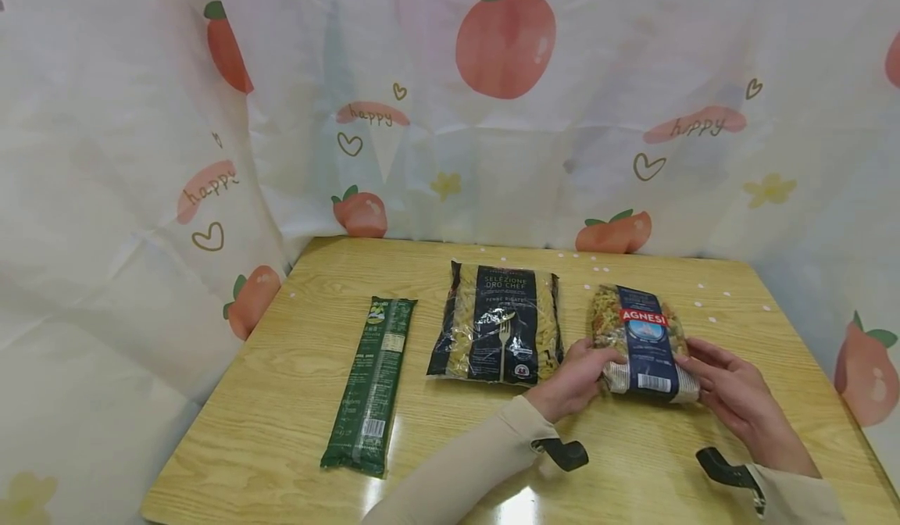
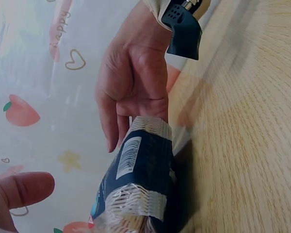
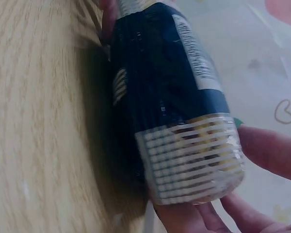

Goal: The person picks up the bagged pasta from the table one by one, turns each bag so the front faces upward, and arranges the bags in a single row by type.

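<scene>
An Agnesi pasta bag (image 1: 647, 357), with a dark blue label and striped ends, lies at the right of the table in the head view. My left hand (image 1: 575, 378) grips its left side, thumb on the upper face. At the opposite side my right hand (image 1: 738, 392) holds it, with fingers partly hidden beneath. Seen from the left wrist, the bag (image 2: 140, 158) shows its barcode end, and the right hand (image 2: 136, 80) is behind it. From the right wrist, fingers (image 3: 184, 218) reach under the bag (image 3: 165, 82).
A larger penne bag (image 1: 502, 326) with a black label lies left of the held one. Further left is a long green spaghetti packet (image 1: 369, 384). The wooden table (image 1: 267, 400) meets a fruit-printed curtain (image 1: 506, 158) at its back and sides.
</scene>
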Motion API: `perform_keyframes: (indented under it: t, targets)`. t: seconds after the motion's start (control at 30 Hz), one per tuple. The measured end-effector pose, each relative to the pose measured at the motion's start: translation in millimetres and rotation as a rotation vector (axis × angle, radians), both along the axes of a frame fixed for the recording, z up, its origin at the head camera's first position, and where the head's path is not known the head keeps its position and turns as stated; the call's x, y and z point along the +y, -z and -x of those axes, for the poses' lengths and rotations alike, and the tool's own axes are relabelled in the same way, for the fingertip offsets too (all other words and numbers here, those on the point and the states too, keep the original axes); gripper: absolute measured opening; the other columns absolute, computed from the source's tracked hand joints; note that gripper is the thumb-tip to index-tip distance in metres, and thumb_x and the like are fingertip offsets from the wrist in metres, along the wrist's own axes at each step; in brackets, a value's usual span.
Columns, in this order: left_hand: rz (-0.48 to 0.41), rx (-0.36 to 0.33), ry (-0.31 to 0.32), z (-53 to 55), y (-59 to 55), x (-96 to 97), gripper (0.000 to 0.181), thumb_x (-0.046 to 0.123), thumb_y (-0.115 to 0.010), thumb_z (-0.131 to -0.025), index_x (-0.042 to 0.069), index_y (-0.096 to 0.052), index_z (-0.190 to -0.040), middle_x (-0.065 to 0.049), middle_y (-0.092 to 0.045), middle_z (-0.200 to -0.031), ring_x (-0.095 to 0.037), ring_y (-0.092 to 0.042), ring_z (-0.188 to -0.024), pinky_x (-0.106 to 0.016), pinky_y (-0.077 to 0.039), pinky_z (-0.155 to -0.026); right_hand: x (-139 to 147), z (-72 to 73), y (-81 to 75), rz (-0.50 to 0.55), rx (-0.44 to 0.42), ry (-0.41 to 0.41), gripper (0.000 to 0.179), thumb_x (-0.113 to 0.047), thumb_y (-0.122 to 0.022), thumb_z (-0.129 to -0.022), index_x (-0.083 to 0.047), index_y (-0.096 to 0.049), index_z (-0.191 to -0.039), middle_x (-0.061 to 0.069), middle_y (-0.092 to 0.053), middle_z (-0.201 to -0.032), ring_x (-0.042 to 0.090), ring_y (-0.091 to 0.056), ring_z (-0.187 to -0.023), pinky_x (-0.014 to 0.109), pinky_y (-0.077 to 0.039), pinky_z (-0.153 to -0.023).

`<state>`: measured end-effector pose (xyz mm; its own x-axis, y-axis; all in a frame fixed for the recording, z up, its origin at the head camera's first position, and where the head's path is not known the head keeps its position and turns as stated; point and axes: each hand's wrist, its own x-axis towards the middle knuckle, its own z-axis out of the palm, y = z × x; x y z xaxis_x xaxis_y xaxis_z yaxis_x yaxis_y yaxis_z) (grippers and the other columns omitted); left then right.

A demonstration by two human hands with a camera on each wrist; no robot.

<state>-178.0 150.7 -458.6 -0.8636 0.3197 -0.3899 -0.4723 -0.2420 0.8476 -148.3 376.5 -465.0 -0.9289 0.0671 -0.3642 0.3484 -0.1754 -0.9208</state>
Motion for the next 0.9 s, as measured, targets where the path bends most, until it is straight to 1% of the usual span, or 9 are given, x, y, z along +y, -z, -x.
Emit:
perform_keyframes:
  t: [0.13,0.23,0.37,0.47,0.53,0.63,0.73,0.83,0.9]
  targets:
    - [0.045,0.035,0.017,-4.1,-3.9,-4.1,0.080,0.004,-0.069,-0.083,-0.003,-0.032,-0.154,-0.024,-0.036,-0.159,-0.038,-0.037,-0.148,-0.056,-0.035,-0.121,0,0.6,-3.2,-0.085,-0.030,-0.035,0.049,-0.024,-0.067,-0.102,-0.031,-0.045,-0.145,-0.033,-0.059,-0.102,-0.008,-0.062,-0.094,0.020,-0.059,-0.080]
    - [0.071,0.065,0.018,-7.1,-6.3,-7.3,0.078,0.004,-0.068,-0.083,-0.001,-0.035,-0.153,-0.021,-0.037,-0.160,-0.038,-0.036,-0.149,-0.058,-0.027,-0.126,-1,1.2,-6.3,-0.295,-0.050,-0.082,0.074,-0.039,-0.061,-0.104,-0.015,-0.025,-0.164,-0.029,-0.053,-0.119,-0.017,-0.050,-0.096,0.021,-0.056,-0.087]
    - [0.102,0.103,0.018,-12.7,-10.2,-13.5,0.076,0.003,-0.069,-0.082,0.002,-0.039,-0.152,-0.019,-0.042,-0.157,-0.038,-0.041,-0.146,-0.057,-0.031,-0.125,-1,-0.3,-8.3,-0.534,-0.031,-0.115,0.091,-0.049,-0.055,-0.104,0.002,-0.010,-0.164,-0.028,-0.043,-0.123,-0.025,-0.038,-0.093,0.014,-0.050,-0.089]
    - [0.140,0.140,0.031,-16.2,-13.8,-21.6,0.072,0.005,-0.070,-0.083,0.005,-0.044,-0.151,-0.017,-0.046,-0.153,-0.035,-0.046,-0.141,-0.055,-0.037,-0.122,-8,-2.9,-13.1,-0.563,0.001,-0.087,0.089,-0.049,-0.052,-0.105,0.001,-0.009,-0.165,-0.013,-0.048,-0.143,-0.006,-0.051,-0.125,0.027,-0.046,-0.113]
    - [0.162,0.174,0.052,-16.7,-15.8,-29.5,0.067,0.007,-0.070,-0.086,0.006,-0.048,-0.148,-0.014,-0.049,-0.149,-0.032,-0.051,-0.135,-0.052,-0.041,-0.118,-17,-4.5,-18.7,-0.577,0.022,-0.044,0.086,-0.048,-0.051,-0.106,0.000,-0.011,-0.165,0.004,-0.035,-0.165,0.019,-0.038,-0.151,0.046,-0.033,-0.127]
    - [0.191,0.227,0.100,-15.5,-18.6,-45.5,0.058,0.012,-0.071,-0.090,0.009,-0.053,-0.146,-0.011,-0.053,-0.147,-0.027,-0.056,-0.124,-0.050,-0.048,-0.110,-37,-6.0,-28.0,-0.604,0.068,0.051,0.079,-0.045,-0.051,-0.107,-0.002,-0.018,-0.164,0.019,-0.014,-0.174,0.045,-0.014,-0.158,0.064,-0.023,-0.125]
    - [0.196,0.291,0.149,-14.0,-19.8,-65.1,0.053,0.016,-0.070,-0.093,0.011,-0.057,-0.144,-0.010,-0.056,-0.146,-0.022,-0.059,-0.121,-0.043,-0.051,-0.105,-57,-8.0,-35.4,-0.655,0.119,0.122,0.072,-0.043,-0.052,-0.106,-0.006,-0.029,-0.163,0.018,-0.023,-0.172,0.041,-0.023,-0.158,0.038,-0.037,-0.125]
    - [0.172,0.340,0.193,-13.0,-20.7,-87.2,0.050,0.017,-0.066,-0.097,0.011,-0.056,-0.145,-0.010,-0.056,-0.146,-0.021,-0.059,-0.127,-0.040,-0.051,-0.109,-76,-11.2,-41.4,-0.680,0.201,0.152,0.063,-0.041,-0.054,-0.106,-0.011,-0.039,-0.160,0.010,-0.039,-0.165,0.028,-0.038,-0.152,0.007,-0.046,-0.104]
    - [0.145,0.360,0.211,-12.5,-21.3,-102.0,0.048,0.017,-0.062,-0.099,0.008,-0.055,-0.146,-0.013,-0.056,-0.147,-0.024,-0.059,-0.130,-0.042,-0.050,-0.112,-86,-13.4,-44.9,-0.680,0.265,0.152,0.058,-0.040,-0.055,-0.106,-0.014,-0.044,-0.157,0.003,-0.049,-0.155,0.016,-0.046,-0.144,-0.001,-0.044,-0.089]
